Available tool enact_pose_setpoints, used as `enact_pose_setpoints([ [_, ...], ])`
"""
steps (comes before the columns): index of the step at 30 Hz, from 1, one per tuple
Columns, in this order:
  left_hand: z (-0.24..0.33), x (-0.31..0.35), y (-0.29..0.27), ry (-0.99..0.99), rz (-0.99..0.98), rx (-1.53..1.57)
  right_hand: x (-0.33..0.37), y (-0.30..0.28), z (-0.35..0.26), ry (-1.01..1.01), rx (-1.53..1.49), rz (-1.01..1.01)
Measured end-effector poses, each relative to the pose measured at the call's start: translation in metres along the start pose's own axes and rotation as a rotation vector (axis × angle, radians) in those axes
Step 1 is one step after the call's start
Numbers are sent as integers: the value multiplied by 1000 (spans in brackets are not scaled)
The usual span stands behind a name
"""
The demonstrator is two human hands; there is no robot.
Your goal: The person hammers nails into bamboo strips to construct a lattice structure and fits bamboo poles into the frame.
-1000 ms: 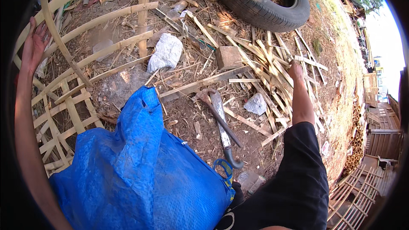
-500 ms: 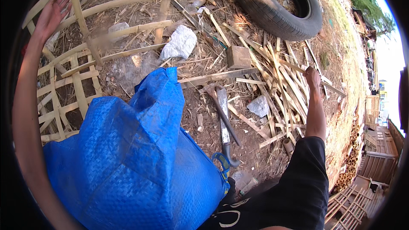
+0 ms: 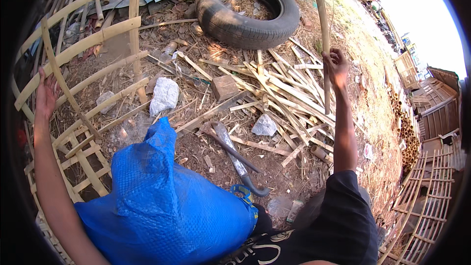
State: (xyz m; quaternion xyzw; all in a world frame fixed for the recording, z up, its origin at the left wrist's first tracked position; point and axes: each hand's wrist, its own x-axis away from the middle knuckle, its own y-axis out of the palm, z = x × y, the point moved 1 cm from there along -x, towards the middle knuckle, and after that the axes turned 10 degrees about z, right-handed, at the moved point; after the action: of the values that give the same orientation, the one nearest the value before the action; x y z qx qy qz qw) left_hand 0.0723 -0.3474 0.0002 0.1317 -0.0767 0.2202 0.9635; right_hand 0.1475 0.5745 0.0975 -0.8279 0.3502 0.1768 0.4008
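My right hand (image 3: 336,68) is closed round a bamboo strip (image 3: 321,14), which it holds nearly upright above the ground at the right. At the far left, my left hand (image 3: 46,94) has its fingers stretched out against a lattice of woven bamboo strips (image 3: 98,34). The lattice stands beside me, its lower part more tightly woven. A blue woven plastic sheet (image 3: 167,196) covers my lap and hides part of the lattice. In front of it lie a machete (image 3: 233,154) with a dark hooked handle and what looks like a hammer (image 3: 240,156) crossing it.
Loose bamboo strips (image 3: 289,95) lie piled ahead, near a wooden block (image 3: 224,87), a white rock (image 3: 164,95) and a smaller grey rock (image 3: 265,125). Behind them rests an old tyre (image 3: 248,32). At the right are stacked bamboo poles (image 3: 405,132) and a bamboo rack (image 3: 427,206).
My right hand has lifted the bamboo strip off the pile and swung it upright. My left hand remains at the lattice. The view has turned right, so the tyre and pile appear further left.
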Motion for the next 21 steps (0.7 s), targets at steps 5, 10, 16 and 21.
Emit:
enact_pose_setpoints([
  [5,5,17,7,76,130,0,73,44,-60,301,-810,-135],
  [10,-11,35,55,124,204,70,139,134,-157,405,-1015,-286],
  [16,4,60,77,246,259,161,222,261,-273,466,-1167,-637],
  [21,-2,63,64,333,254,109,275,350,-354,404,-1272,-894],
])
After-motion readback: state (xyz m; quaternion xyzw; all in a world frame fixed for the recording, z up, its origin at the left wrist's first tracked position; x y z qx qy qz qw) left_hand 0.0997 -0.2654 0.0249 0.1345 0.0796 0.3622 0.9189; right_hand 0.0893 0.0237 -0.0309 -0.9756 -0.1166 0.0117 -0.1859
